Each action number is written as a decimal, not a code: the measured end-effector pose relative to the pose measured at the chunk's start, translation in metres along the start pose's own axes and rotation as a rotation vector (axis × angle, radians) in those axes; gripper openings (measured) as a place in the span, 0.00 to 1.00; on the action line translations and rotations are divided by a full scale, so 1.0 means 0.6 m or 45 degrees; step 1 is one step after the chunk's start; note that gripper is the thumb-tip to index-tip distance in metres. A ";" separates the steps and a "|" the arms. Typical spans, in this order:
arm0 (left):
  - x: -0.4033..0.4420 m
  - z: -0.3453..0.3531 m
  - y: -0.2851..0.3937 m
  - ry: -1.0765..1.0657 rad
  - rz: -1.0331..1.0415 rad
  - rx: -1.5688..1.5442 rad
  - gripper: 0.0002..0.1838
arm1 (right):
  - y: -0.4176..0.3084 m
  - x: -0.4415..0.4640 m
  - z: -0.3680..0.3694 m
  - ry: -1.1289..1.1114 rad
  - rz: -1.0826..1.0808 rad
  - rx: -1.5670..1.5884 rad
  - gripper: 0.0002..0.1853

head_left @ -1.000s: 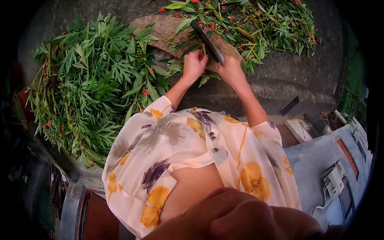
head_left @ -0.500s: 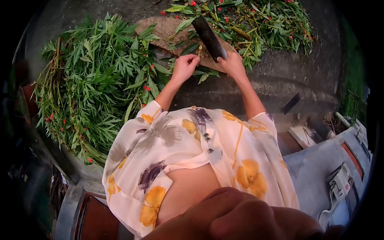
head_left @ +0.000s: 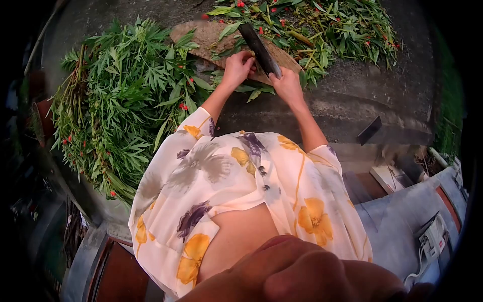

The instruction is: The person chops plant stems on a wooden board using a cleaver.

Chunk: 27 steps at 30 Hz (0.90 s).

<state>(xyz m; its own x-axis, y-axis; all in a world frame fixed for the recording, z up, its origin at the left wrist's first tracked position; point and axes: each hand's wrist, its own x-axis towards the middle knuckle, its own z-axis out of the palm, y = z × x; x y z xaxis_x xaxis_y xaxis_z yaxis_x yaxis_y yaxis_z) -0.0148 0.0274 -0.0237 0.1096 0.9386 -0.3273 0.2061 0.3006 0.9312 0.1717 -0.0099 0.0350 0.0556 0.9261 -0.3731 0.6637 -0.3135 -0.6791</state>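
Note:
My right hand (head_left: 288, 84) is wrapped round the handle of a dark-bladed cleaver (head_left: 257, 46), whose blade slants up and left over a worn wooden board (head_left: 201, 36). Close to the left side of the blade, my left hand (head_left: 237, 69) is closed with its fingers pinched on a plant stem (head_left: 252, 53); only a small pale end shows. Green leaves lie on the board around the blade. Between the board and my left arm, a big heap of leafy stalks (head_left: 126, 95) with small red flowers spreads to the left.
Cut greens with red flowers (head_left: 347, 32) lie behind and right of the board on a dark stone surface (head_left: 362, 95). A dark flat piece (head_left: 370, 131) stands at its front edge. At lower right is a white device (head_left: 431, 234) with a cord.
My left hand has moved up and slightly right, closer to the blade, and more of the stem is hidden. The cleaver has shifted slightly left, still in my right hand.

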 end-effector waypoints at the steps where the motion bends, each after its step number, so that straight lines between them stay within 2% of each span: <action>1: 0.001 0.002 0.000 -0.004 0.000 0.002 0.11 | -0.001 -0.001 -0.002 0.011 -0.012 -0.004 0.15; 4: -0.006 0.008 0.008 0.008 0.035 0.015 0.10 | -0.012 -0.012 -0.013 0.047 -0.022 0.015 0.15; 6: -0.015 0.016 0.014 0.170 0.344 0.181 0.09 | -0.026 -0.021 -0.025 0.068 -0.030 0.036 0.15; 7: -0.014 0.019 0.008 0.172 0.342 0.180 0.09 | -0.034 -0.027 -0.033 0.094 -0.023 0.070 0.15; 9: -0.013 0.023 -0.002 0.219 0.557 0.163 0.08 | -0.049 -0.039 -0.045 0.118 -0.017 0.101 0.15; 15: -0.019 0.028 -0.018 0.195 0.612 0.021 0.10 | -0.079 -0.062 -0.055 0.167 -0.042 0.198 0.14; 20: -0.019 0.024 -0.029 0.181 0.650 0.109 0.11 | -0.078 -0.061 -0.041 0.186 -0.136 0.163 0.13; 27: -0.020 0.025 -0.024 0.181 0.668 0.140 0.11 | -0.076 -0.062 -0.040 0.183 -0.130 0.099 0.11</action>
<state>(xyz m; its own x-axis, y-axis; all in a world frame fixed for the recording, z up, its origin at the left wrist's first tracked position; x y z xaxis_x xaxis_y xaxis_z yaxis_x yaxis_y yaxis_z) -0.0047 0.0090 -0.0358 0.0941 0.9737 0.2076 0.2604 -0.2254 0.9388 0.1572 -0.0251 0.0948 0.1009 0.9727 -0.2092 0.6122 -0.2264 -0.7576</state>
